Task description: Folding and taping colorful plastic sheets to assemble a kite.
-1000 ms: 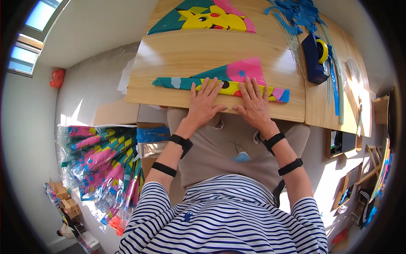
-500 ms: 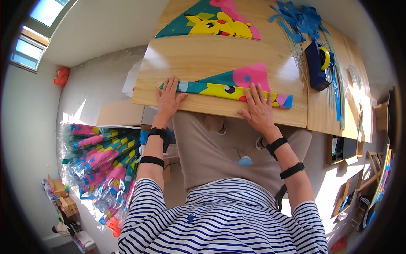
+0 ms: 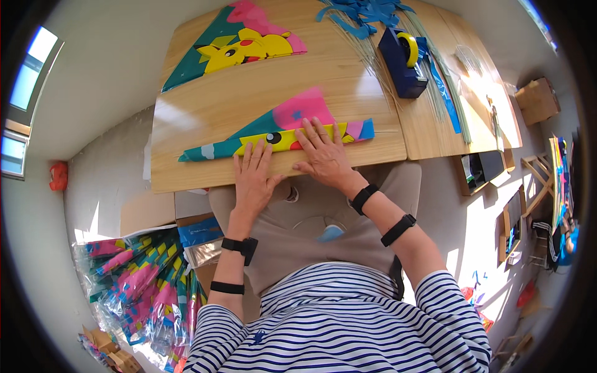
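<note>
A partly rolled triangular kite (image 3: 211, 151) in green, yellow and pink with a cartoon animal lies along the table's near edge. Its near side forms a long narrow strip; a green and pink flap fans out beyond it. My left hand (image 3: 254, 180) lies with outstretched fingertips on the strip's middle, just left of the animal's eye. Beside it, to the right, my right hand (image 3: 326, 158) presses flat on the yellow part, fingers spread. A thin rod (image 3: 387, 131) sticks out of the strip's blue right end.
Another flat triangular kite (image 3: 239, 53) lies at the table's far left. A dark blue tape dispenser (image 3: 401, 68) stands to the right, among thin rods (image 3: 461, 118) and blue ribbons (image 3: 367, 11). Bagged kites (image 3: 140, 283) are heaped at lower left near a cardboard box (image 3: 148, 212).
My left hand has slid from the strip's left end to its middle, close to my right hand. The right hand stays on the yellow part. The view has turned rightward.
</note>
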A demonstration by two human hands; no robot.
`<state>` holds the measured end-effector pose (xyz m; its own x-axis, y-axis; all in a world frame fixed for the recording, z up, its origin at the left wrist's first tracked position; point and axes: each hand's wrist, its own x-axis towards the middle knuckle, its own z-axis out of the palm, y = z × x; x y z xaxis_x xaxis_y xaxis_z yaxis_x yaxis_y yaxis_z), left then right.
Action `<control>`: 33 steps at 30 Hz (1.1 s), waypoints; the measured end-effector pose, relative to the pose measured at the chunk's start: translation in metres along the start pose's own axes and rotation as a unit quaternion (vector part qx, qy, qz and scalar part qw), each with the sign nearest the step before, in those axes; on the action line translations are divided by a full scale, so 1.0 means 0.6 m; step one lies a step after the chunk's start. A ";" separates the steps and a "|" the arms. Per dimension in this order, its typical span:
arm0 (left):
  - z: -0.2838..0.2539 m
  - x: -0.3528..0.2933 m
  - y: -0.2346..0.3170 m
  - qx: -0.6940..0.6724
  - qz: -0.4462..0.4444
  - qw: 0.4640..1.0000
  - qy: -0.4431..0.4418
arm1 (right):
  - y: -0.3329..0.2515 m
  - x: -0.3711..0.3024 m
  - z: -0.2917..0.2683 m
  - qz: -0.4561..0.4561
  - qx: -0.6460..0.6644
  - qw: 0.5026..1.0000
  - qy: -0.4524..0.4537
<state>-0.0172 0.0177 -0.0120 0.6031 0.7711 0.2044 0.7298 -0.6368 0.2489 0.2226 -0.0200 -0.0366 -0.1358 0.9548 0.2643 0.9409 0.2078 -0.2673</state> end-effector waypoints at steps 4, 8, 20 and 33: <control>0.004 0.005 -0.001 0.023 -0.016 0.999 -0.016 | -0.003 0.000 -0.009 0.003 0.003 1.000 0.014; 0.003 0.006 0.002 0.016 -0.028 0.999 -0.025 | -0.001 -0.010 -0.031 0.000 -0.005 1.000 0.020; 0.012 0.012 0.009 0.027 -0.059 0.997 -0.031 | 0.017 -0.028 -0.033 0.008 0.007 1.000 0.012; 0.012 0.013 0.013 0.030 -0.067 0.996 -0.043 | 0.094 -0.059 -0.053 0.054 -0.039 0.998 0.013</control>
<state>-0.0044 0.0186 -0.0150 0.5219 0.8483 0.0902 0.8224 -0.5284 0.2111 0.2901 -0.0491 -0.0317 -0.0253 0.9646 0.2626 0.9711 0.0861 -0.2226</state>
